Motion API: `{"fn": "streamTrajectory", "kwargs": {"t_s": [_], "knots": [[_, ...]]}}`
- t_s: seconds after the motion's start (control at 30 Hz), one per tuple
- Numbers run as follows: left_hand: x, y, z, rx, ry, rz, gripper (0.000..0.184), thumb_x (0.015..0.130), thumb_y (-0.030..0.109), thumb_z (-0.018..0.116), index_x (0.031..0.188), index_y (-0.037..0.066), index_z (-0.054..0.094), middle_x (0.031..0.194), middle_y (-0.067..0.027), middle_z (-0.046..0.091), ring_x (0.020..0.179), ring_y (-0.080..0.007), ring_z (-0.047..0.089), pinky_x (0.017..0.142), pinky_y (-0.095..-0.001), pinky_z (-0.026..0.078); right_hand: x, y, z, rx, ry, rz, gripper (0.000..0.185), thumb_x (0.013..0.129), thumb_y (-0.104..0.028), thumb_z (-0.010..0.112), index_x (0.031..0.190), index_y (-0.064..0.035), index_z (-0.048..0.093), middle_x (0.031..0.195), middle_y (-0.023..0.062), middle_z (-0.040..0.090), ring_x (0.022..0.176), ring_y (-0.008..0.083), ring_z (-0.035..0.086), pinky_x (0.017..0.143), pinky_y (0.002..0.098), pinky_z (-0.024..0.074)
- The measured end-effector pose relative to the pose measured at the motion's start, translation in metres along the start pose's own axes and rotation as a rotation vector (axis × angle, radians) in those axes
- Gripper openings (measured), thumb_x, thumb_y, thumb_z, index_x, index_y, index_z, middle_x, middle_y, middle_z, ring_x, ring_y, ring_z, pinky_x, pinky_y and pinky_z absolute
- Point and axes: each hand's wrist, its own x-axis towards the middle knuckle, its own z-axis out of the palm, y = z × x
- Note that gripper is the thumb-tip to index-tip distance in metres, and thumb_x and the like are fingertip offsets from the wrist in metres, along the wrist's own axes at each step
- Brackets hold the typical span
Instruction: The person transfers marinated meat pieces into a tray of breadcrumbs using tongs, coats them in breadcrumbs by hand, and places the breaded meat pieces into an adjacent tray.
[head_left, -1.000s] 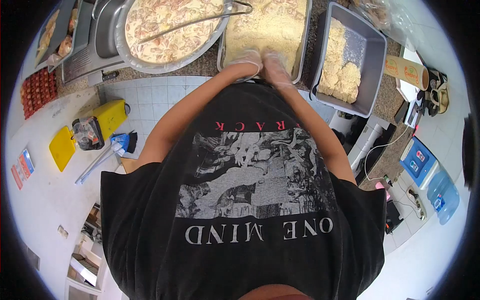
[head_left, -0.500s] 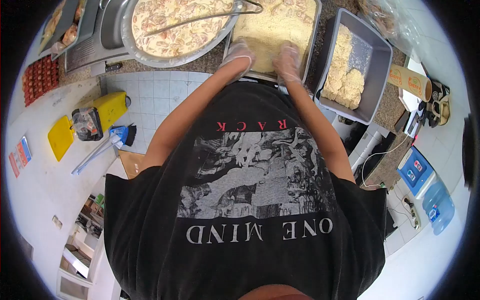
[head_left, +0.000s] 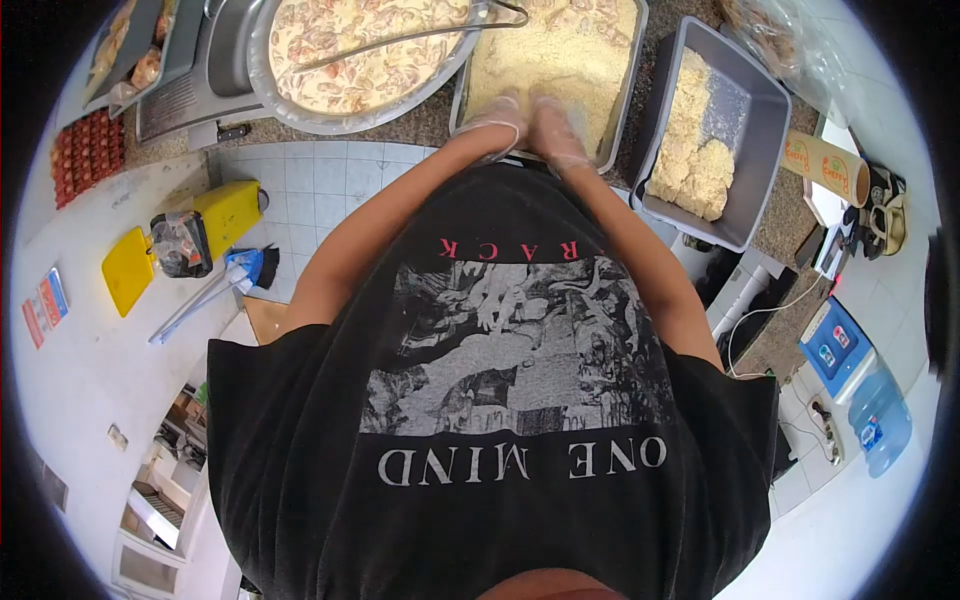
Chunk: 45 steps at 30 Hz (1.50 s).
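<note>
A metal tray (head_left: 628,92) holds pale yellow breading, with pieces of coated meat showing at its far end. My left hand (head_left: 497,124), in a clear plastic glove, presses into the breading (head_left: 560,65) at the tray's near side. Close beside it, my right hand (head_left: 556,130), gloved likewise, is also down in the breading. Both sets of fingertips are partly buried, so I cannot tell how they are bent. To the left stands a large round basin (head_left: 300,122) of raw meat pieces in creamy batter. Metal tongs (head_left: 400,36) lie across it, reaching over the tray's edge.
A grey bin (head_left: 765,150) with clumps of breaded pieces stands to the right. A plastic bag (head_left: 790,55) and a brown paper cup stack (head_left: 825,168) sit beyond it. On the left are a sink (head_left: 230,60), dark trays (head_left: 172,70) and stacked red egg cartons (head_left: 88,160).
My hands have come together from the two sides of the tray to its near middle, the right one moving left and the left one slightly right. The breading between them is pushed inward.
</note>
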Motion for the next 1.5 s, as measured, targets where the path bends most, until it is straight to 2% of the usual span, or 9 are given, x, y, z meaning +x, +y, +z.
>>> {"fn": "streamTrajectory", "kwargs": {"t_s": [0.1, 0.2, 0.27, 0.43, 0.57, 0.77, 0.97, 1.2, 1.5], "knots": [[-0.013, 0.02, -0.039, -0.13, 0.123, -0.023, 0.048, 0.094, 0.02, 0.06, 0.138, -0.001, 0.061, 0.135, -0.0279, 0.066, 0.126, -0.0399, 0.065, 0.106, -0.05, 0.05, 0.053, 0.015, -0.002, 0.011, -0.235, 0.196, 0.047, 0.086, -0.014, 0.074, 0.129, 0.0027, 0.063, 0.123, 0.0311, 0.069, 0.112, 0.0438, 0.068, 0.098, 0.0459, 0.0538], [-0.048, 0.036, -0.077, -0.64, 0.132, -0.083, 0.045, 0.096, 0.022, 0.058, 0.135, -0.001, 0.061, 0.134, -0.0306, 0.066, 0.126, -0.0485, 0.064, 0.103, -0.0536, 0.052, 0.04, 0.004, -0.042, 0.281, 0.091, -0.1, 0.051, 0.086, -0.021, 0.076, 0.13, 0.0018, 0.065, 0.125, 0.0294, 0.07, 0.109, 0.0382, 0.071, 0.096, 0.0413, 0.0546], [-0.011, -0.027, -0.03, -0.511, 0.222, 0.255, 0.047, 0.096, 0.02, 0.057, 0.137, 0.0, 0.061, 0.131, -0.0293, 0.068, 0.124, -0.045, 0.065, 0.106, -0.0506, 0.05, 0.039, 0.025, -0.045, 0.397, -0.01, 0.008, 0.057, 0.085, -0.027, 0.077, 0.131, 0.0036, 0.064, 0.121, 0.024, 0.073, 0.1, 0.034, 0.073, 0.091, 0.039, 0.0558], [-0.025, 0.011, -0.028, 0.138, 0.306, -0.107, 0.045, 0.095, 0.017, 0.056, 0.136, 0.0, 0.061, 0.132, -0.0311, 0.066, 0.131, -0.0425, 0.061, 0.111, -0.0501, 0.047, 0.009, 0.017, -0.039, -0.543, -0.055, 0.024, 0.034, 0.088, -0.013, 0.064, 0.119, 0.0013, 0.065, 0.105, 0.0212, 0.071, 0.093, 0.0371, 0.071, 0.088, 0.045, 0.0562], [-0.045, 0.028, -0.056, 0.328, -0.12, 0.049, 0.043, 0.099, 0.022, 0.052, 0.136, 0.0, 0.057, 0.138, -0.032, 0.06, 0.127, -0.0455, 0.062, 0.108, -0.0503, 0.051, -0.011, 0.024, -0.005, -0.443, 0.085, -0.446, 0.032, 0.086, -0.001, 0.061, 0.117, 0.0008, 0.066, 0.103, 0.0213, 0.065, 0.108, 0.0365, 0.068, 0.092, 0.0467, 0.0549], [-0.049, 0.016, -0.037, 0.314, -0.017, 0.119, 0.036, 0.097, 0.01, 0.05, 0.129, -0.002, 0.061, 0.13, -0.0302, 0.066, 0.123, -0.0481, 0.064, 0.104, -0.0529, 0.052, -0.021, 0.04, -0.012, -0.231, 0.037, -0.135, 0.036, 0.094, -0.001, 0.052, 0.126, -0.0059, 0.068, 0.111, 0.0252, 0.065, 0.106, 0.0443, 0.065, 0.092, 0.052, 0.0527], [-0.017, 0.039, -0.021, -0.08, -0.095, 0.012, 0.039, 0.101, 0.016, 0.05, 0.135, 0.001, 0.06, 0.135, -0.029, 0.065, 0.123, -0.05, 0.063, 0.105, -0.0524, 0.05, 0.004, 0.012, -0.008, 0.281, 0.013, 0.136, 0.034, 0.092, -0.018, 0.069, 0.122, -0.0025, 0.07, 0.116, 0.0271, 0.072, 0.107, 0.0474, 0.068, 0.095, 0.0509, 0.0543], [-0.015, 0.05, -0.075, 0.233, 0.379, 0.49, 0.043, 0.1, 0.016, 0.052, 0.141, 0.001, 0.057, 0.122, -0.0311, 0.068, 0.113, -0.0462, 0.067, 0.099, -0.0532, 0.053, 0.029, 0.015, -0.089, -0.199, 0.495, -0.255, 0.047, 0.091, -0.028, 0.071, 0.131, -0.0031, 0.07, 0.114, 0.0293, 0.072, 0.106, 0.0444, 0.07, 0.097, 0.0495, 0.0556], [-0.027, 0.046, -0.069, 0.614, 0.105, 0.389, 0.054, 0.104, 0.016, 0.04, 0.153, -0.004, 0.044, 0.15, -0.032, 0.05, 0.14, -0.0447, 0.05, 0.117, -0.0511, 0.04, 0.011, 0.009, -0.065, -0.572, 0.111, -0.202, 0.072, 0.102, -0.044, 0.057, 0.155, 0.0036, 0.044, 0.143, 0.0357, 0.057, 0.14, 0.0445, 0.052, 0.117, 0.0525, 0.0401]]}}
